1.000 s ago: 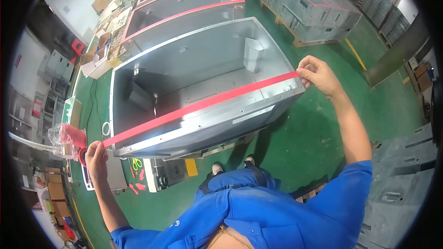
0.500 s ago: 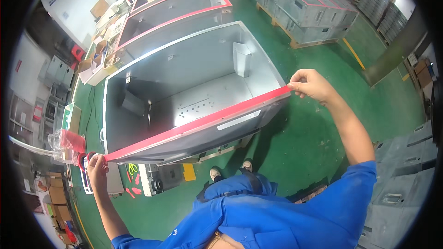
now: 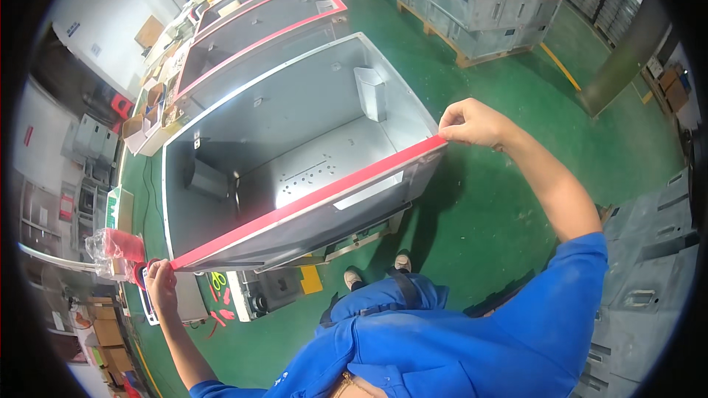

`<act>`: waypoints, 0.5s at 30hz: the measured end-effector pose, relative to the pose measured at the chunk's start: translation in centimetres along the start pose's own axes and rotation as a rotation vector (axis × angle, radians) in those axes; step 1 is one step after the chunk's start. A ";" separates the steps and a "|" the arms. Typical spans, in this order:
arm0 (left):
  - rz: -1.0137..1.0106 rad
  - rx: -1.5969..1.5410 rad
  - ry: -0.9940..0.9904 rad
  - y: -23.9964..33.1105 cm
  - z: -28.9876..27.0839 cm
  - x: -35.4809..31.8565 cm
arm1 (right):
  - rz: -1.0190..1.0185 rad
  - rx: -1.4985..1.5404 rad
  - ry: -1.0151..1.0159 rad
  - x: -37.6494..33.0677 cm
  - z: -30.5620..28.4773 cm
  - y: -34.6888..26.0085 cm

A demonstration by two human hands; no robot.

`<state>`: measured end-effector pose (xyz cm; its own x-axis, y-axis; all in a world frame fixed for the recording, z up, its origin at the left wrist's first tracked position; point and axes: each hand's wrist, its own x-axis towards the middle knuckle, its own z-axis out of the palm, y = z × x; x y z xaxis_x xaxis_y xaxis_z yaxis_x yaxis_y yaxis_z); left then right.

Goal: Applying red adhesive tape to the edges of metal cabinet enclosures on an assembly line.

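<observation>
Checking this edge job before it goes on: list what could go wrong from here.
The red strip spans the whole near rim of the metal box, pinched only at its ends by the left hand and right hand; its middle could settle crooked.
Fingers lie against the sheet-metal corners, which may cut.

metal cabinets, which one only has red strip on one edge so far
The nearest cabinet, between both hands: red strip runs only along its near rim. The two cabinets behind carry red along several rims.
</observation>
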<state>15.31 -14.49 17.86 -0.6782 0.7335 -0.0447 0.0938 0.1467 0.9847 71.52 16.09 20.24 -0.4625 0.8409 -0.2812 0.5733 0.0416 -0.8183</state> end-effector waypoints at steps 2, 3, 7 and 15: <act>-0.004 -0.009 0.002 -0.1 0.0 0.1 | -0.012 -0.004 0.004 0.0 0.0 0.1; -0.011 -0.015 0.016 -0.1 0.1 0.1 | -0.012 -0.015 0.007 0.1 0.0 0.1; -0.030 -0.044 0.049 -0.5 -0.2 0.3 | -0.016 -0.025 -0.003 0.1 -0.1 0.1; 0.021 -0.052 0.008 -0.4 0.1 0.0 | -0.024 0.021 -0.003 0.1 -0.1 0.0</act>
<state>15.36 -14.48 17.48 -0.6825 0.7306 -0.0231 0.0703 0.0971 0.9928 71.56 16.20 20.29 -0.4784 0.8379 -0.2629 0.5475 0.0505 -0.8353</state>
